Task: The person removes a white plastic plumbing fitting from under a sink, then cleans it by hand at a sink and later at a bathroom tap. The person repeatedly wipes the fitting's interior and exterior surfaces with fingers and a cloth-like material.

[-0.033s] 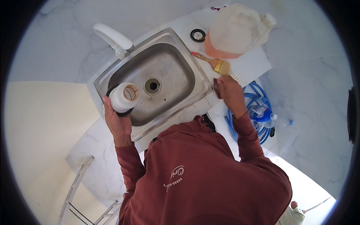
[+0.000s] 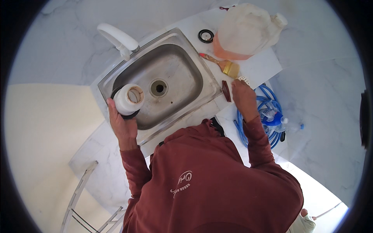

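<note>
My left hand point(image 2: 121, 125) grips a white cylindrical drain fitting point(image 2: 129, 99) with a black rubber ring under it, held over the left part of the steel sink point(image 2: 182, 66). My right hand point(image 2: 244, 99) rests on the white counter to the right of the sink. Its curled fingertips touch a small white ribbed piece point(image 2: 244, 79). The back of the hand hides whether it grips that piece. A dark red-brown flat piece point(image 2: 225, 91) lies just left of that hand.
A wooden-handled paintbrush point(image 2: 223, 65) and a black rubber ring point(image 2: 206, 35) lie on the counter. Behind them stands a big translucent jug point(image 2: 246, 31) of orange liquid. A white tap point(image 2: 118, 39) stands at the sink's back left. On the floor at the right are a coiled blue hose point(image 2: 264, 105) and plastic bottles point(image 2: 278, 120).
</note>
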Motion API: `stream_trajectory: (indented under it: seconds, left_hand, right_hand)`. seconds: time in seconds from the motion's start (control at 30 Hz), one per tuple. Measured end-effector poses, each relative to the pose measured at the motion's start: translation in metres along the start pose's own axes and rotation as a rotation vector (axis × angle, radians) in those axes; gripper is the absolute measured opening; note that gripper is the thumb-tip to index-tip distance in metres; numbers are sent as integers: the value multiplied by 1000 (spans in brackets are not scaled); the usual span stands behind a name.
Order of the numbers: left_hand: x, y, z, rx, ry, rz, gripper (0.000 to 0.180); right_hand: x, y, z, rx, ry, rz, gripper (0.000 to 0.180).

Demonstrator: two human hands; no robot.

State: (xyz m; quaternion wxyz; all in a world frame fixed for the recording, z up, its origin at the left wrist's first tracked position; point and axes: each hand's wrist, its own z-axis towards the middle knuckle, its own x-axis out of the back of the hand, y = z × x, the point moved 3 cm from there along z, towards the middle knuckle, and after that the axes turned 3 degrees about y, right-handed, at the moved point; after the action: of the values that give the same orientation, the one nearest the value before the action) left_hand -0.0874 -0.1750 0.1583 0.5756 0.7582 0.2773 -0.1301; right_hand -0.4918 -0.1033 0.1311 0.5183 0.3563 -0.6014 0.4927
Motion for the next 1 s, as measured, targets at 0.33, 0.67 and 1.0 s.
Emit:
stream_trajectory:
  seconds: [0.33,0.67,1.0]
  left_hand:
    - [-39,15,0,-81,-133,-107,56]
    - [-42,41,3,-290,-59,149,49]
    - [-52,66,4,-465,62,440,44]
  right_hand:
    - [-75,3,-27,7,29,-139,46]
    - [73,-148,9,827,160,796,47]
    - [48,-229,49,1106,318,398,30]
